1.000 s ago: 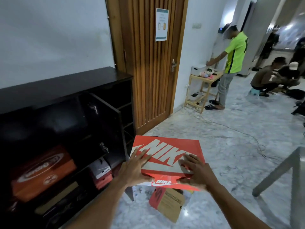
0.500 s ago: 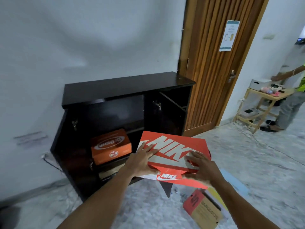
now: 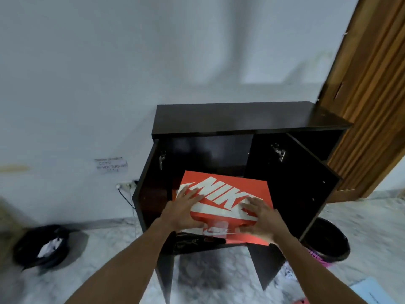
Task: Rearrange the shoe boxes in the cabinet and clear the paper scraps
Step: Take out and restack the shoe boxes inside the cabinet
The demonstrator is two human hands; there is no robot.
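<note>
Box cabinetward, between left grip, right grip

Inside of the cabinet is basically just black, and the orange shoe box blocks the middle of it. The small logo on the box's near face is smeared. The wall label at the cabinet's 9 o'clock is unreadable. The bin at 5 o'clock sits half behind the open door. The blue sheet is chopped by the bottom edge.
</note>
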